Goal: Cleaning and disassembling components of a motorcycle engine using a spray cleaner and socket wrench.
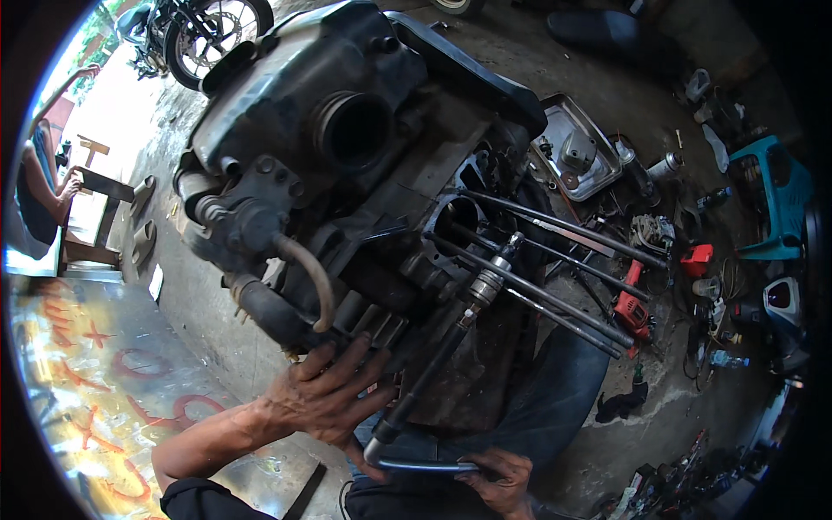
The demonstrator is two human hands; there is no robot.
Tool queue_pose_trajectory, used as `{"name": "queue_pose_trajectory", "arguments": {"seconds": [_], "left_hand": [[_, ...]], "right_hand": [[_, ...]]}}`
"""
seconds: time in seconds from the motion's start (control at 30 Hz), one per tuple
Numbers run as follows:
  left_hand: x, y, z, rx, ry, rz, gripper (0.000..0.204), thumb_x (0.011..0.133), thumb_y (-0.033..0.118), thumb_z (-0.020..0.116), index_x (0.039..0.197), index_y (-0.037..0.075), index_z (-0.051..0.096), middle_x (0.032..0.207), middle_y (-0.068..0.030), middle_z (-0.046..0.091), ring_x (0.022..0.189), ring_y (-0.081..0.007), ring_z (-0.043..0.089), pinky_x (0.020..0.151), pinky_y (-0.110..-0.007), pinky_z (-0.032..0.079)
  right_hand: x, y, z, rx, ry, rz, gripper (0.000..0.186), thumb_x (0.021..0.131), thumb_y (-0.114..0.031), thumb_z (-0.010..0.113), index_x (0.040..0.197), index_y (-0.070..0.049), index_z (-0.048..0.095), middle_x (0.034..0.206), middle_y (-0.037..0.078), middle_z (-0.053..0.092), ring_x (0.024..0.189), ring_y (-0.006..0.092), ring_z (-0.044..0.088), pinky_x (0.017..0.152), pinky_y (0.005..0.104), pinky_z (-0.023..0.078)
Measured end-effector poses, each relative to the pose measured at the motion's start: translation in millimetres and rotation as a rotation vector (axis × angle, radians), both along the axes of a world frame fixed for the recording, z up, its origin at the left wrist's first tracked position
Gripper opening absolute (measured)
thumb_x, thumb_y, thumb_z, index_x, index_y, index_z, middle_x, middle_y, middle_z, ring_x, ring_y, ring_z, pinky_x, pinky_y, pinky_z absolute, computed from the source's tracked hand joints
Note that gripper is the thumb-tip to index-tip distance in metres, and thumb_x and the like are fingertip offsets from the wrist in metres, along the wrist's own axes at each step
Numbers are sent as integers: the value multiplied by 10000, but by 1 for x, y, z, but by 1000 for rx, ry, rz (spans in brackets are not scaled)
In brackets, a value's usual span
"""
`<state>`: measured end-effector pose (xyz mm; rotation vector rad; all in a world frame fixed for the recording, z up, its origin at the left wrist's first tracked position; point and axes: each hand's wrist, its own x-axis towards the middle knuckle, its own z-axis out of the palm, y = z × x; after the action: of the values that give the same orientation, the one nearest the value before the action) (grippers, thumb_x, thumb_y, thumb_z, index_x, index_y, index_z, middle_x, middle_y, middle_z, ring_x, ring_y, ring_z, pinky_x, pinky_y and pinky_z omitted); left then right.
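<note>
A dark motorcycle engine assembly (pixel 277 139) fills the centre, with a round opening, a rubber hose and an exposed cylinder with long studs (pixel 607 243). My left hand (pixel 334 399) lies with fingers apart on the engine's lower side, its thumb reaching down by the bend of an L-shaped handle. My right hand (pixel 494 477) grips that L-shaped wrench (pixel 416 461) by its end. A long extension bar (pixel 420 373) runs up from the bend to a silver socket joint (pixel 485 286) among the studs. Where the socket ends is hard to make out.
A metal tray of parts (pixel 598 178), red power tools (pixel 631 308), a teal plastic item (pixel 776 199) and loose tools lie right. A motorcycle (pixel 204 43) stands behind. Another person's arm (pixel 35 160) and a wooden bench (pixel 95 256) are left. A painted metal sheet (pixel 87 381) lies below.
</note>
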<state>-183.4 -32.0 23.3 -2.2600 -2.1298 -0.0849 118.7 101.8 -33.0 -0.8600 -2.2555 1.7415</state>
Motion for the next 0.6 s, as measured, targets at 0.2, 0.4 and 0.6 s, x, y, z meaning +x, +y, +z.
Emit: {"name": "queue_pose_trajectory", "arguments": {"seconds": [0.2,0.4,0.6], "left_hand": [[1,-3,-4,23,49,-3,1037,575,1079,256,978,227,688,1151,-57,666,1224,-295,522,1030,-463,267],[-1,-4,-10,34,96,-42,992,566,1090,226,903,272,674,1163,-45,677,1227,-311,529,1066,-490,233],[3,-7,-25,141,14,-7,1054,628,1060,105,961,250,692,1034,-18,690,1188,-264,561,1026,-451,270]], "right_hand": [[8,-2,8,0,-27,2,232,733,-127,866,932,-64,767,876,128,731,748,336,715,648,417,570],[9,0,1,113,42,52,263,688,-102,877,904,-30,744,821,123,711,721,310,697,623,384,557],[0,3,13,-99,-41,25,274,708,-133,889,921,-27,753,864,134,722,745,322,703,659,393,571]]}}
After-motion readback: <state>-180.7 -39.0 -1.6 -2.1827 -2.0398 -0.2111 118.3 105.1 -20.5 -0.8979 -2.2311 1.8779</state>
